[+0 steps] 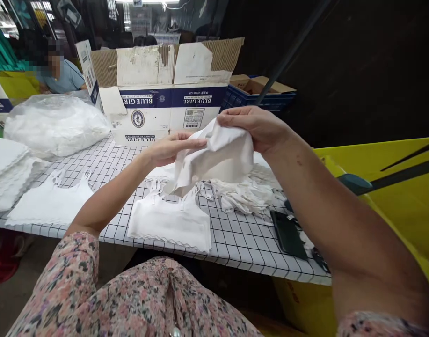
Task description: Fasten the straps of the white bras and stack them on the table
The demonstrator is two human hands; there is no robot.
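A white garment (214, 159) hangs above the checked table (242, 238), held between both hands. My left hand (172, 147) pinches its left edge with fingers pressed together. My right hand (259, 126) grips the upper right edge, fingers curled over the cloth. Straight below lies a small stack of flat white camisoles (170, 222). A heap of loose white garments (249, 192) rests just right of it.
Another flat camisole (49, 203) and folded white stacks (7, 173) lie at the left. A plastic bag of white cloth (56, 124) and a torn cardboard box (165, 93) stand behind. A dark phone (287, 234) lies at right, beside a yellow bin (393, 187). A person (60, 70) sits far left.
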